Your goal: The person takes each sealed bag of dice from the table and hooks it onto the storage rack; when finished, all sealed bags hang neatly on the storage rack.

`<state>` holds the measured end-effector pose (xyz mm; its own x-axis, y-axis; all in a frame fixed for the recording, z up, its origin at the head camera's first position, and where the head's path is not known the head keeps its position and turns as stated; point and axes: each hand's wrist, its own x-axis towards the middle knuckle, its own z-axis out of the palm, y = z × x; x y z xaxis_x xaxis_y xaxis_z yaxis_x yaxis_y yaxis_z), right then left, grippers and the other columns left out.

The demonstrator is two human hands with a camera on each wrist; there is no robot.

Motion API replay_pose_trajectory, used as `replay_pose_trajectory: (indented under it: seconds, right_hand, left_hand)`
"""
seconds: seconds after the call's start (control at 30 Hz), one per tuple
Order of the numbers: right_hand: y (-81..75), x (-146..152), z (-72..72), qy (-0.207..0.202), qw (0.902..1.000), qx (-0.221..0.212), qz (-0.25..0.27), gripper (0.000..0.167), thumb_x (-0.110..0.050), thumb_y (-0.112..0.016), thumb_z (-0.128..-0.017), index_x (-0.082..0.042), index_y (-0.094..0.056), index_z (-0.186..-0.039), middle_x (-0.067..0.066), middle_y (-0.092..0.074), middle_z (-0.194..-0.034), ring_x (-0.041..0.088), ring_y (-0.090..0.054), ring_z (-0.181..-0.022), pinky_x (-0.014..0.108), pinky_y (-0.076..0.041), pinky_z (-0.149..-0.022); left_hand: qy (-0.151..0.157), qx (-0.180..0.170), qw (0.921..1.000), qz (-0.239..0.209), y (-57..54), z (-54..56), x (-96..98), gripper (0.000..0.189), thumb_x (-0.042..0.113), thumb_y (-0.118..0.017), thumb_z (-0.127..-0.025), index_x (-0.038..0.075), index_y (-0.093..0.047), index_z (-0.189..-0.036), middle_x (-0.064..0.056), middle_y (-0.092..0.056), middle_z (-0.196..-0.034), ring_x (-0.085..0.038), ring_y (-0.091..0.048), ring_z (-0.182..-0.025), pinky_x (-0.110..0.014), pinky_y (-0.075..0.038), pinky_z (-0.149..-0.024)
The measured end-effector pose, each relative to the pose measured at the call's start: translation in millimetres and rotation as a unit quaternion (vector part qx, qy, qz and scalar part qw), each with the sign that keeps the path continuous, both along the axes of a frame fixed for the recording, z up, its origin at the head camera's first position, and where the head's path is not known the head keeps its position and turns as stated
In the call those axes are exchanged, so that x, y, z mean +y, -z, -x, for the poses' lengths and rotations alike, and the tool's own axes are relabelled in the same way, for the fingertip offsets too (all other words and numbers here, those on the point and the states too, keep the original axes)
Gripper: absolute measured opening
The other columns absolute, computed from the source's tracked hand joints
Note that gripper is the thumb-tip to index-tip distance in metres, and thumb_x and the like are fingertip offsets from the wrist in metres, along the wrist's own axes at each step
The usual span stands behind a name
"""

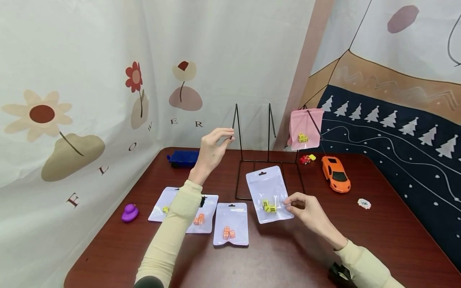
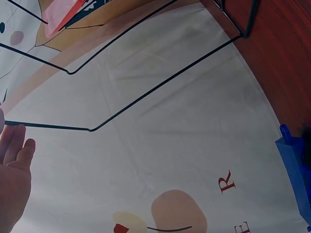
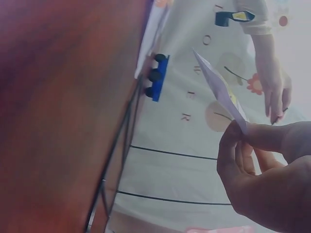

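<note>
My right hand (image 1: 309, 212) pinches the right edge of a white zip pouch (image 1: 264, 186) with yellow dice (image 1: 268, 206) in it. The pouch is raised off the table and tilted, its hang hole at the top. My left hand (image 1: 212, 149) is lifted at the black wire rack (image 1: 269, 132), thumb and fingertips pinching the end of its left hook (image 2: 53, 126). Nothing hangs on the left or middle hook. From the right hook hangs a pink pouch (image 1: 293, 120) of yellow dice.
White pouches (image 1: 230, 216) with orange dice and one with yellow dice lie front left, partly behind my left sleeve. A purple duck (image 1: 130, 213), blue toy trailer (image 1: 183, 159), orange car (image 1: 335, 174), small red-and-yellow toy (image 1: 307, 159) and poker chip (image 1: 364, 204) stand around.
</note>
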<state>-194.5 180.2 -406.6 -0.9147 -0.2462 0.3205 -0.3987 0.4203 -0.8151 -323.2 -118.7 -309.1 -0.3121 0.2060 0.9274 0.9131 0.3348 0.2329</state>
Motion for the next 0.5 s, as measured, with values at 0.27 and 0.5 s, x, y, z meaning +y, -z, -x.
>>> replay_pose_trajectory:
  seconds: [0.27, 0.5]
  right_hand:
    - [-38.9, -9, -9.5, 0.011, 0.9974, 0.070, 0.015, 0.014, 0.014, -0.067, -0.080, 0.004, -0.068, -0.090, 0.013, -0.067, -0.086, 0.017, -0.059, -0.073, 0.019, -0.050, -0.060]
    - [-27.4, -3, 3.3, 0.007, 0.9967, 0.074, 0.034, 0.015, 0.008, -0.070, -0.081, -0.002, -0.069, -0.091, 0.007, -0.067, -0.086, 0.013, -0.057, -0.071, 0.021, -0.048, -0.056]
  left_hand:
    - [0.004, -0.001, 1.0000, 0.001, 0.1, -0.8, 0.9, 0.020, -0.005, -0.073, -0.079, -0.001, -0.071, -0.099, -0.015, -0.067, -0.102, -0.024, -0.065, -0.096, -0.028, -0.052, -0.086]
    - [-0.001, 0.001, 1.0000, 0.001, -0.7, -2.7, 0.9, 0.021, -0.006, -0.073, -0.078, -0.001, -0.071, -0.099, -0.016, -0.067, -0.102, -0.025, -0.065, -0.096, -0.028, -0.052, -0.086]
